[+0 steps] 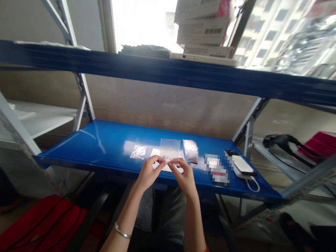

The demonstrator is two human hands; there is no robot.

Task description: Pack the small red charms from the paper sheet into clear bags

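A small white packet (167,167) is pinched between the fingers (157,161) of the left hand (149,173) and right hand (185,178). It is gripped at opposite edges over the blue shelf (93,141), and a clear bag (170,145) is lying just behind it.

A blue shelf (93,145) carries a foil sachet (138,151), clear bags (170,145), a blurred packet (216,169), a power bank (240,164).

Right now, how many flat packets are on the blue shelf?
5: a foil packet at left, a clear bag and a patterned packet behind the left hand and right hand, a blurred packet at right, and a white packet held by both. Others may be hidden.
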